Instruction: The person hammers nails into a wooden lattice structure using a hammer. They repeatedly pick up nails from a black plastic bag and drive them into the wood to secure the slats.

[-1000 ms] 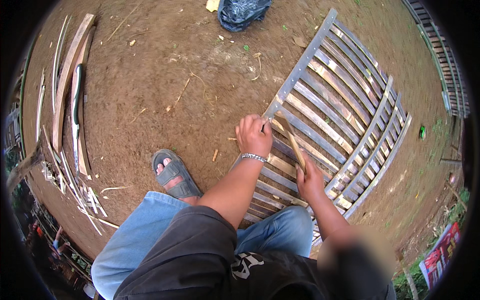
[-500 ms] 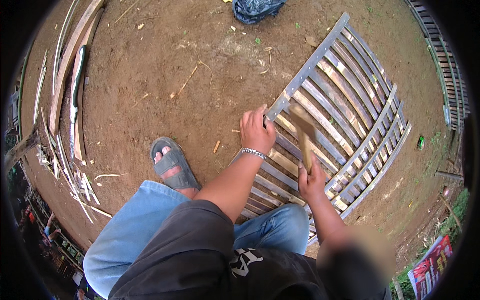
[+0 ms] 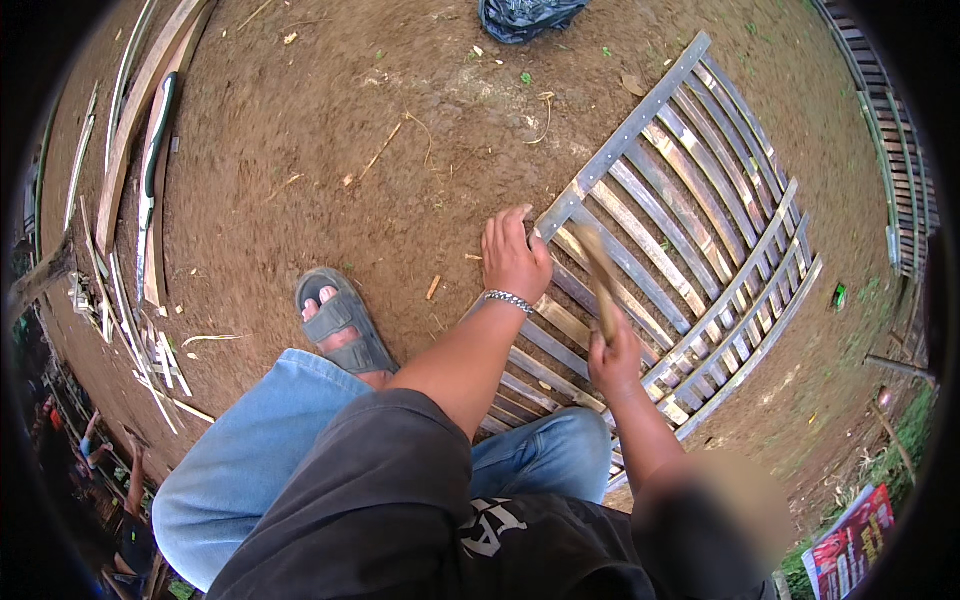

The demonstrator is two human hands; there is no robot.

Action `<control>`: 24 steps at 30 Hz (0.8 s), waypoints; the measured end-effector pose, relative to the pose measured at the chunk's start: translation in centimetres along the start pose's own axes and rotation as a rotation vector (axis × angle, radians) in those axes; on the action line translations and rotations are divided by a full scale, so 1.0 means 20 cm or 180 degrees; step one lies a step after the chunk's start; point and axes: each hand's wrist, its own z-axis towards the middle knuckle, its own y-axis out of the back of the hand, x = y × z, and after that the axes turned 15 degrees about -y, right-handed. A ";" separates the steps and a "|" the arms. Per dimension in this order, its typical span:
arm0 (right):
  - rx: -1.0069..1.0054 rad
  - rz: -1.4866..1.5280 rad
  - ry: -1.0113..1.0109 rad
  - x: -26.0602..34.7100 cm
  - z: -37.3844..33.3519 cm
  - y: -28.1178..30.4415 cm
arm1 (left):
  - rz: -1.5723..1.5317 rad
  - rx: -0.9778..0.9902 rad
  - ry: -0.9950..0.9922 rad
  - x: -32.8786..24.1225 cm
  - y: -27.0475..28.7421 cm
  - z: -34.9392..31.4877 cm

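Note:
A slatted wooden panel point(image 3: 636, 121) lies on the ground in front of me, its grey rail running up to the right with nail heads along it. My left hand point(image 3: 517, 254) is closed on the near end of that rail, its fingertips partly hidden. In my right hand point(image 3: 615, 356) is the wooden handle of a hammer point(image 3: 602, 274), held over the slats. The hammer's head is smeared by motion, close to the rail's near end; whether it touches cannot be told. What lies under my left fingers is hidden.
Long boards point(image 3: 130, 130), a saw point(image 3: 152, 160) with a green and black handle and thin wood strips point(image 3: 125, 320) lie on the left. A black plastic bag point(image 3: 530, 18) sits at the top. Another slatted panel point(image 3: 895, 150) stands far right. People point(image 3: 130, 490) are at the lower left.
My right hand has shifted slightly left, and the hammer's head has moved left and turned over the rail's end. My left hand keeps its place on the rail. The whole view has shifted a little.

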 end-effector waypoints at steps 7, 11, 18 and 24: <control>-0.0135 0.0293 -0.0043 0.01 -0.07 -0.01 | 0.0003 0.0090 0.0000 0.02 0.00 -0.01; 0.0077 -0.0083 -0.0160 0.00 -0.04 -0.04 | 0.0003 0.0097 0.0023 0.01 -0.02 -0.01; -0.0264 -0.0024 0.0371 -0.02 -0.01 -0.04 | -0.0081 0.0019 0.0007 0.02 -0.02 -0.02; -0.0208 0.0160 0.0394 -0.06 -0.02 -0.04 | -0.0027 -0.0022 0.0007 0.02 -0.01 -0.02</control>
